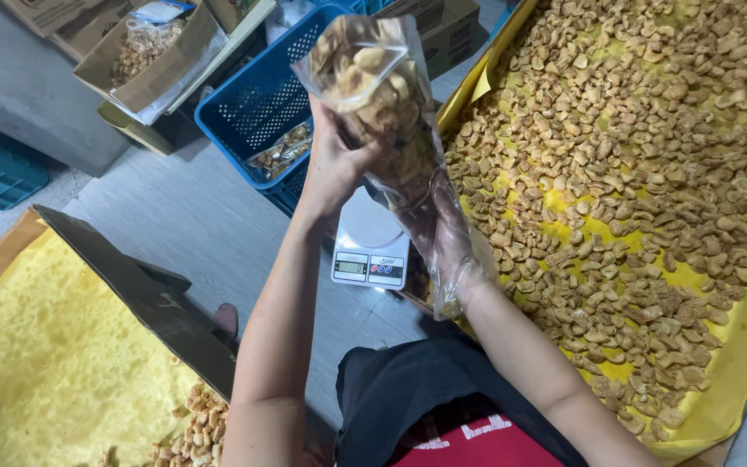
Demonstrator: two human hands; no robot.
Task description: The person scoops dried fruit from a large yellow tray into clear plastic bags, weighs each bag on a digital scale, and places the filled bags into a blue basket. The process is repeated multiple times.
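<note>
above the small white scale (371, 246), the left hand (336, 164) is gripping a clear bag (379, 91) of fried snack pieces, fingers closed round its side, while the gloved right hand (444, 238) is cupping it from below (keeping it upright avoids spills). more pieces are lying on yellow paper (741, 342); a blue crate (257, 108) is sitting on the grey floor (196, 220).

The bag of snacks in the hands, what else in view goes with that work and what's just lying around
In use:
clear bag of fried pieces, held up by the left hand and the gloved right hand
white kitchen scale below it
fried pieces on the yellow-lined tray

Lying about:
blue crate
cardboard box of pieces
yellow paper, mostly bare
</note>
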